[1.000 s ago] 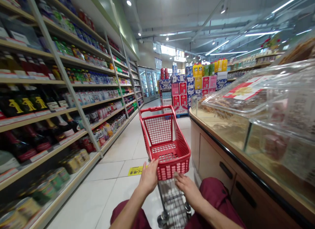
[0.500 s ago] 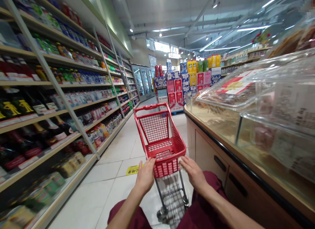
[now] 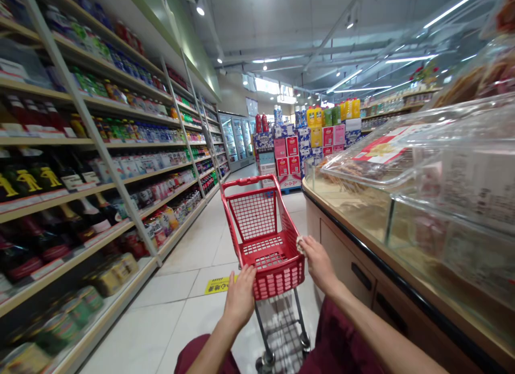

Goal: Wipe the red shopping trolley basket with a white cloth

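A red plastic shopping cart (image 3: 277, 280) stands between my knees, its basket empty. My left hand (image 3: 241, 293) rests against the left corner of the basket's near end. Its fingers are stretched out and the thumb stands apart. In my right hand (image 3: 318, 261) is a small crumpled white cloth (image 3: 300, 244), pinched in the fingertips. That cloth touches the upper rim on the cart's right side. Below the basket the grey metal frame and wheels (image 3: 266, 360) show.
Shelves (image 3: 132, 175) of bottles and cans line the left side. A wooden counter (image 3: 341, 240) with glass edging and clear plastic packs (image 3: 370, 154) stands close on the right. Stacked drink boxes (image 3: 287, 159) are ahead. A yellow sign (image 3: 217, 285) lies on the tiled floor.
My right hand has moved up and forward along the cart's right rim with the cloth. The left hand has stayed at the left corner, shifting slightly downward in view.
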Motion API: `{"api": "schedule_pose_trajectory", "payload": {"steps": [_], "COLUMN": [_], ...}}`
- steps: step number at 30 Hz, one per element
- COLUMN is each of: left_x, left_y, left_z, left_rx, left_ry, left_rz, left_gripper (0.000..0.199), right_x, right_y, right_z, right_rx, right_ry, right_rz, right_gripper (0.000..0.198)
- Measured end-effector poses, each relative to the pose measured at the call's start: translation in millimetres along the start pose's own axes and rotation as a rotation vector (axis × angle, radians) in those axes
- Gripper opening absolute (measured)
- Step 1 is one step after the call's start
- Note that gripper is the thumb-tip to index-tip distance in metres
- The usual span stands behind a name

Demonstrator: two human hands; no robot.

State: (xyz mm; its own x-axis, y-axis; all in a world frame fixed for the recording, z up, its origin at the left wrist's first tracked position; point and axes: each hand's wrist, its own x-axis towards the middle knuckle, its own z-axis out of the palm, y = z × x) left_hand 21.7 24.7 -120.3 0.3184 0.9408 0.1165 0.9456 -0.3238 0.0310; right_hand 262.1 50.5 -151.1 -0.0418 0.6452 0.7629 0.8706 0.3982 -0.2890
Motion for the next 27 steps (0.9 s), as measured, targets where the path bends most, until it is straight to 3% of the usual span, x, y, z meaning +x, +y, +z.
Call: {"api": "schedule_pose_trajectory", "payload": {"steps": [4, 7, 12, 18, 24, 27], "left_x": [-0.4, -2.0, -3.7, -4.0, -5.2, -4.6], "left_y": [-0.8, -1.9, -1.3, -0.2, 2.3, 5.6], "left_z": [3.0, 2.4, 5.1, 11.9, 16.3, 17.8], "left_rx": [-0.010, -0.014, -0.032, 0.006, 0.018, 0.004], "left_ry": [0.002, 0.010, 0.019, 0.032, 0.034, 0.037], "left_rz": [0.001, -0.005, 0.004, 0.008, 0.009, 0.016], "left_gripper": [0.065, 0.065, 0.065, 0.066, 0.070, 0.071], "right_x": [-5.9, -7.5, -0.5, -11.8, -6.1, -12.0], "right_y": [-33.5, -36.1, -8.0, -41.3, -2.3, -19.3], "right_z": [33.8, 36.0, 16.5, 38.2, 17.3, 28.2], "right_rx": [0.015, 0.019, -0.137, -0.071, -0.171, -0.129], "right_ry": [-0.155, -0.191, -0.197, -0.246, -0.242, -0.203], "right_rz": [-0.131, -0.218, -0.008, -0.165, 0.052, 0.010], "right_gripper": [0.030, 0.029, 0.031, 0.032, 0.035, 0.034]}}
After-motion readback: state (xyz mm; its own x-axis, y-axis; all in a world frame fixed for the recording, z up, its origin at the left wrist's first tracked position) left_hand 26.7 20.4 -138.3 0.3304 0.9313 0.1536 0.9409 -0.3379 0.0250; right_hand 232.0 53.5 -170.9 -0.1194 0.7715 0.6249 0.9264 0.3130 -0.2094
